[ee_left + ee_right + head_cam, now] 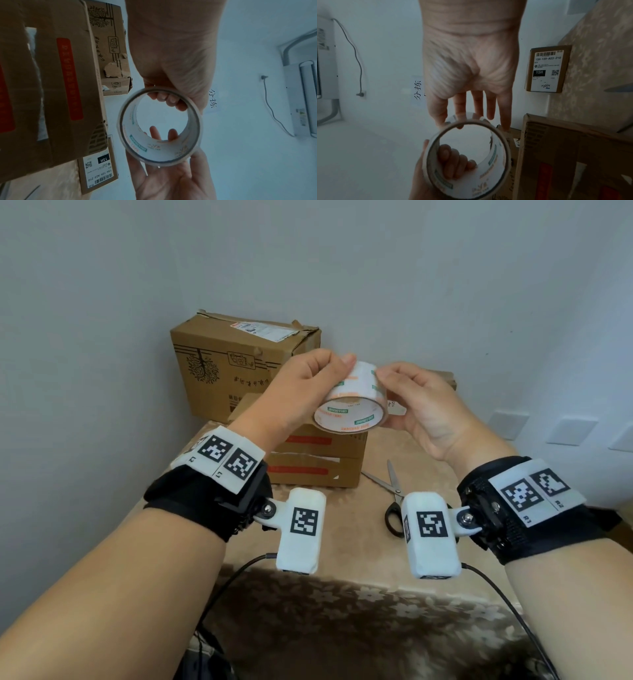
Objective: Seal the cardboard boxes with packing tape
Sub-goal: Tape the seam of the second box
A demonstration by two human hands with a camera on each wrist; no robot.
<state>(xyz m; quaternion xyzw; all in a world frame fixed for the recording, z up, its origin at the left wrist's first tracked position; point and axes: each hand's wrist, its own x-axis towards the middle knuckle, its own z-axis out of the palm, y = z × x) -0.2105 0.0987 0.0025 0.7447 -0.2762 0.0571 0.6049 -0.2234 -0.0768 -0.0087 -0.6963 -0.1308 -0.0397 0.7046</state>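
Note:
A clear packing tape roll (346,414) with green and orange print on its core is held in the air above the table by both hands. My left hand (337,373) grips it, thumb on the outer face and fingers (452,162) curled through the core. My right hand (382,380) pinches the roll's outer face from the right, its other fingers straight. A brown cardboard box (318,460) with red stripes and a torn top seam lies on the table just below the roll (137,143). A bigger box (239,361) stands behind it against the wall.
Scissors (390,491) lie open on the table (342,546), right of the striped box. A small flat labelled box (546,69) sits at the back right, behind my right hand. Walls close the table at the back and left. Cables hang from both wrist cameras.

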